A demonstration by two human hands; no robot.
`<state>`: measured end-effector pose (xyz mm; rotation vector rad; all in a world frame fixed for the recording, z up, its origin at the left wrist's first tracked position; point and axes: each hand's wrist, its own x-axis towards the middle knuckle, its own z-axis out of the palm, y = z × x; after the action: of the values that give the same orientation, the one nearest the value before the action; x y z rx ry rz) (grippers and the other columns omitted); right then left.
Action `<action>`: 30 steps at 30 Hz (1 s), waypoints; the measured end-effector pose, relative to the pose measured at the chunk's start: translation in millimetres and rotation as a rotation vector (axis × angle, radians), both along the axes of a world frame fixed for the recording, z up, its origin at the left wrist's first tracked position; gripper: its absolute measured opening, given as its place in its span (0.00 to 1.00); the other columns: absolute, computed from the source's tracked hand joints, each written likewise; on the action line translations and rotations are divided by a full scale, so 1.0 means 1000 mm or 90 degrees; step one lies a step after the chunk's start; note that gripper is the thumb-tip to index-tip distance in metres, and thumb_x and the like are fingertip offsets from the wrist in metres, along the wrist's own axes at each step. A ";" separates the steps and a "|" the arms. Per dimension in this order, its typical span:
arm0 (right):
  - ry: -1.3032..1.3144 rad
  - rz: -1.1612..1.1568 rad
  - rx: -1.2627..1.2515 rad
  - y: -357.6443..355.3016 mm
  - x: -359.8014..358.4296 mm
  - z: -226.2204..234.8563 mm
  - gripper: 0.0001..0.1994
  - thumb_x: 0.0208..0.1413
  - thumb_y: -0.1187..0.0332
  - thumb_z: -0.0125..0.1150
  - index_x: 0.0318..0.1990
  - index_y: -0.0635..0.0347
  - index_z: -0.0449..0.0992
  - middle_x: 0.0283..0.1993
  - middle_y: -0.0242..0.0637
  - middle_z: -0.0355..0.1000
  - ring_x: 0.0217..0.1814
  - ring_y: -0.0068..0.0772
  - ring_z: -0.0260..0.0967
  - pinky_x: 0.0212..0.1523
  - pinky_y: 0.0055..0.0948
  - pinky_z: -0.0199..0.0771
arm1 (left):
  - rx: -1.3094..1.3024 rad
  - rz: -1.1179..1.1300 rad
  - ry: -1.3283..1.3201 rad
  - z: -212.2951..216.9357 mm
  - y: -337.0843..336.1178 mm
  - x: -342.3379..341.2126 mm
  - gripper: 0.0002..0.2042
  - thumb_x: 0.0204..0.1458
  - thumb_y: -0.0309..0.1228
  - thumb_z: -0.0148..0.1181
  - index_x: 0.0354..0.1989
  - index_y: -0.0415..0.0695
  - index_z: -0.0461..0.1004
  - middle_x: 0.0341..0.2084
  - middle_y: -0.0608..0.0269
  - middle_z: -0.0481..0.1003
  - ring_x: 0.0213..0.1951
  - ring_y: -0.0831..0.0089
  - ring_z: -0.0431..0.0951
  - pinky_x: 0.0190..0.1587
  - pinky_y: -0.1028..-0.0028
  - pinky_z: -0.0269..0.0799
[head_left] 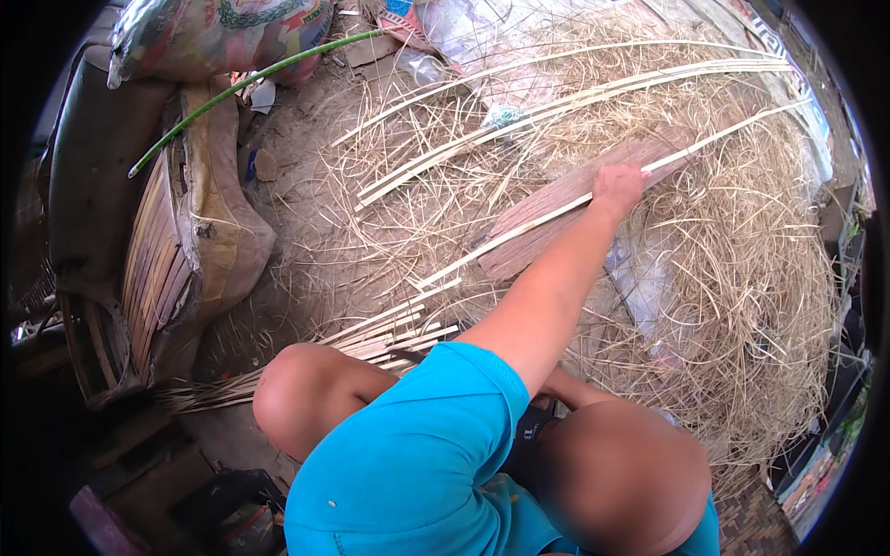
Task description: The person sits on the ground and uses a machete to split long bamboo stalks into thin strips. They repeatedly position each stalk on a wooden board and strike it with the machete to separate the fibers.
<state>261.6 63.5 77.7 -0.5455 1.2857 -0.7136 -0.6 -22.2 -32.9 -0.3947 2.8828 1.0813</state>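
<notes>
My left hand [619, 185] is stretched out far ahead and closed around a long pale bamboo strip [519, 233]. The strip runs from near my knees up to the far right and lies across a flat brownish board [556, 199]. A thick heap of dry straw-like shavings [742, 278] surrounds the board. Only part of my right forearm [577, 389] shows, tucked between my left arm and my knee; its hand is hidden.
More long split strips [575, 93] arc across the heap at the back. Short cut strips [389, 335] lie bundled by my left knee. At the left sit a worn woven seat [167, 269], a green stalk [250, 83] and a printed sack [213, 32].
</notes>
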 end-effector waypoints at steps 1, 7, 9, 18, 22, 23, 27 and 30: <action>0.045 -0.007 -0.075 0.013 0.014 -0.042 0.10 0.58 0.74 0.59 0.46 0.65 0.75 0.32 0.38 0.76 0.28 0.24 0.72 0.27 0.30 0.74 | -0.011 -0.032 0.023 0.016 0.007 -0.014 0.21 0.67 0.48 0.48 0.45 0.42 0.78 0.36 0.52 0.84 0.41 0.54 0.84 0.46 0.55 0.77; -0.145 -0.582 -0.014 0.011 -0.028 -0.047 0.12 0.67 0.61 0.58 0.46 0.59 0.69 0.30 0.35 0.70 0.25 0.25 0.69 0.23 0.29 0.73 | -0.150 -0.242 -0.047 0.042 -0.045 0.024 0.23 0.69 0.46 0.44 0.35 0.40 0.81 0.35 0.49 0.82 0.41 0.53 0.83 0.48 0.57 0.78; -0.077 -0.725 0.016 0.040 -0.056 -0.061 0.15 0.68 0.56 0.56 0.47 0.59 0.67 0.29 0.34 0.69 0.25 0.25 0.69 0.23 0.28 0.73 | -0.342 -0.454 -0.119 0.106 -0.072 0.026 0.21 0.69 0.42 0.46 0.35 0.41 0.81 0.39 0.51 0.81 0.46 0.58 0.81 0.47 0.62 0.80; 0.106 -0.652 0.032 0.044 -0.071 -0.057 0.15 0.69 0.56 0.55 0.46 0.60 0.68 0.28 0.33 0.70 0.24 0.23 0.69 0.22 0.27 0.74 | -0.312 -0.369 -0.035 0.095 -0.195 0.309 0.15 0.65 0.37 0.52 0.52 0.39 0.67 0.41 0.48 0.71 0.45 0.54 0.77 0.47 0.60 0.78; 0.239 -0.579 0.070 0.051 -0.072 -0.048 0.17 0.68 0.55 0.56 0.47 0.63 0.68 0.27 0.38 0.72 0.26 0.29 0.72 0.26 0.33 0.75 | -0.357 -0.312 -0.024 0.072 -0.185 0.328 0.12 0.55 0.25 0.55 0.48 0.38 0.71 0.38 0.52 0.72 0.42 0.55 0.79 0.41 0.59 0.78; 0.282 -0.552 0.087 0.055 -0.071 -0.043 0.18 0.68 0.54 0.56 0.47 0.64 0.68 0.27 0.40 0.72 0.26 0.34 0.74 0.27 0.37 0.76 | -0.353 -0.321 -0.050 0.072 -0.183 0.325 0.13 0.53 0.23 0.56 0.48 0.38 0.72 0.36 0.52 0.73 0.41 0.54 0.79 0.41 0.59 0.78; 0.532 -0.435 0.100 0.072 -0.078 -0.058 0.22 0.67 0.53 0.55 0.51 0.66 0.68 0.31 0.57 0.75 0.35 0.61 0.76 0.40 0.52 0.74 | -0.025 -0.418 -0.010 0.133 -0.155 0.255 0.06 0.61 0.26 0.57 0.42 0.39 0.77 0.38 0.53 0.77 0.35 0.58 0.82 0.39 0.64 0.80; 0.579 -0.412 0.115 0.044 -0.058 -0.050 0.23 0.66 0.53 0.55 0.55 0.65 0.67 0.35 0.65 0.76 0.42 0.73 0.74 0.46 0.58 0.71 | 0.517 -0.130 -0.021 0.207 -0.136 0.197 0.12 0.65 0.33 0.57 0.49 0.40 0.78 0.47 0.55 0.79 0.38 0.67 0.83 0.44 0.67 0.82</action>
<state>203.9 107.6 27.4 -0.2906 2.4165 -0.8980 196.5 -157.7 173.9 -0.0654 2.1174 1.9930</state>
